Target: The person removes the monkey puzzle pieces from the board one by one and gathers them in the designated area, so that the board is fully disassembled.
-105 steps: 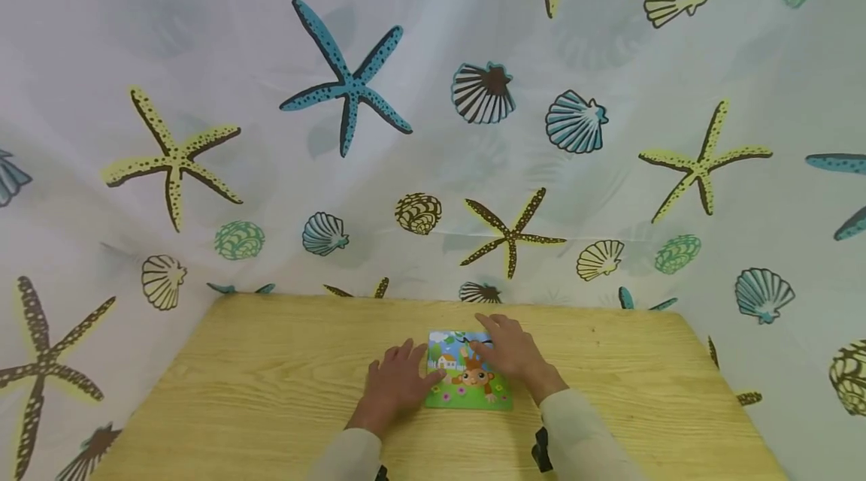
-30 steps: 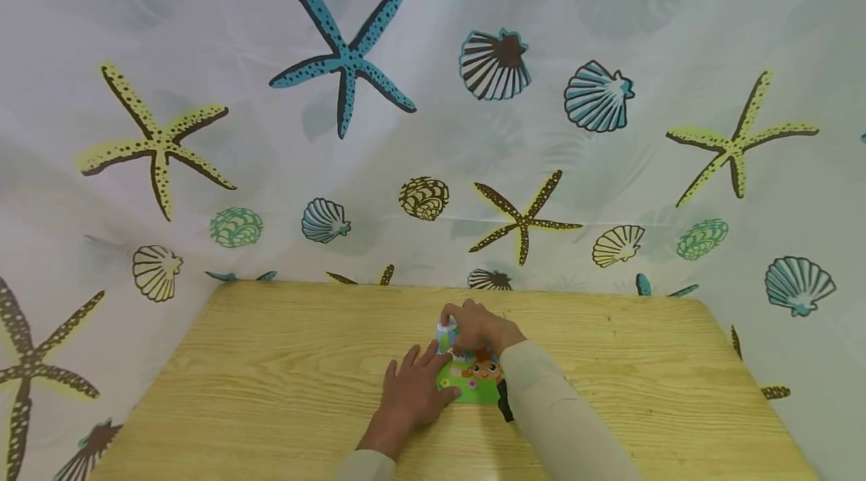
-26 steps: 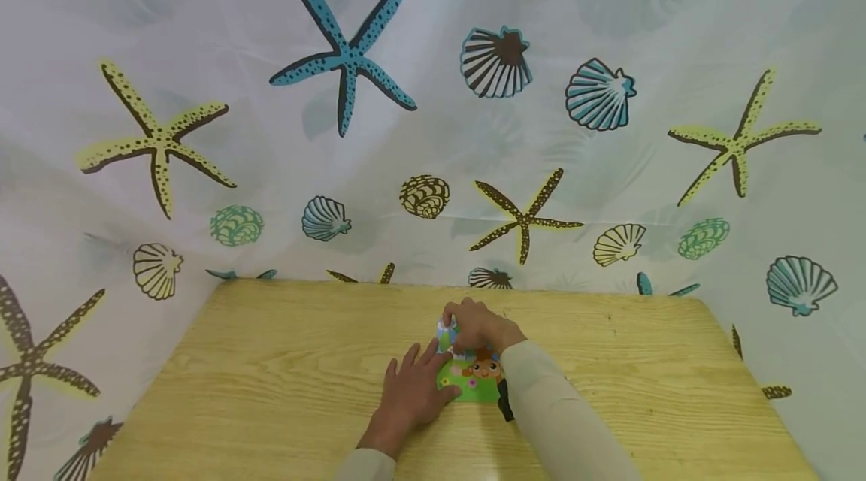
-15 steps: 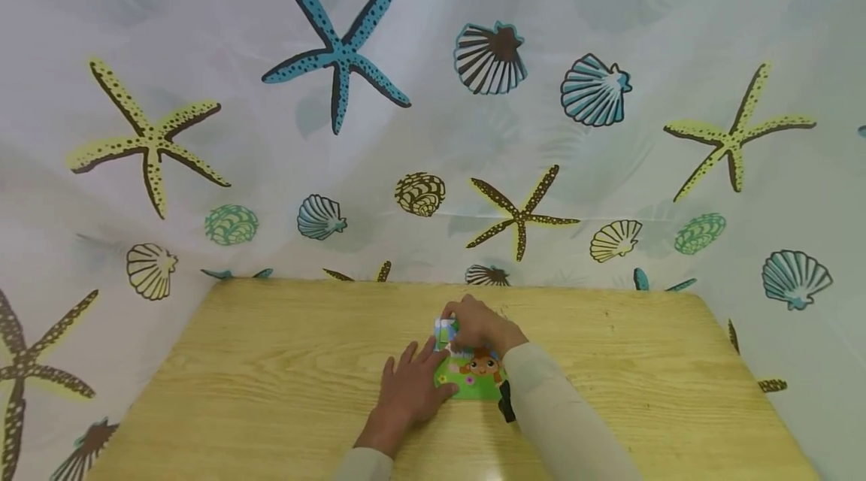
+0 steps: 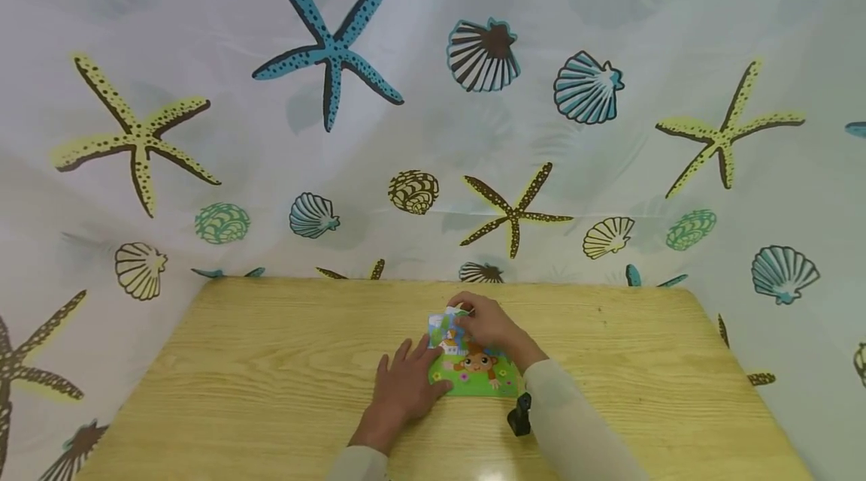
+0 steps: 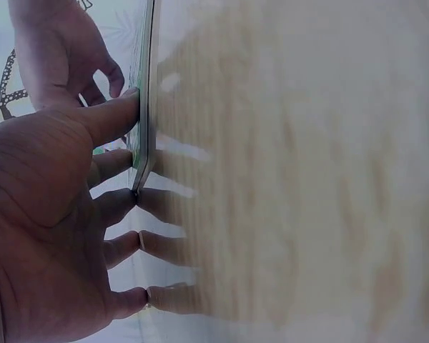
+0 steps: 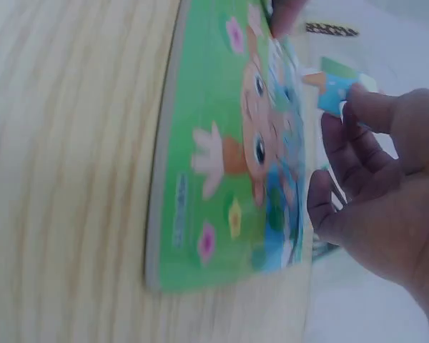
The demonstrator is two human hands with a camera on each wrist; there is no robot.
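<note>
A flat jigsaw puzzle (image 5: 473,385) with a cartoon monkey, a house and flowers lies on the wooden table. My left hand (image 5: 404,389) is at its left side, fingers spread. In the left wrist view, the thumb (image 6: 114,118) rests on the puzzle's edge while fingertips touch the tabletop. My right hand (image 5: 499,329) is over the puzzle's upper part. The right wrist view shows its thumb and fingers pinching a small blue, orange and green puzzle piece (image 7: 334,89), raised off the picture. Part of the puzzle's top is hidden behind the right hand.
The light wooden table (image 5: 284,361) extends around the puzzle on all sides. A white curtain (image 5: 379,158) printed with starfish and shells hangs behind and beside it. A black wrist device (image 5: 519,415) sits under the right sleeve (image 5: 575,413).
The right hand first came across to the puzzle's upper left, then drew back slightly rightward with a piece lifted in its fingers. The left hand stays nearly still at the left edge.
</note>
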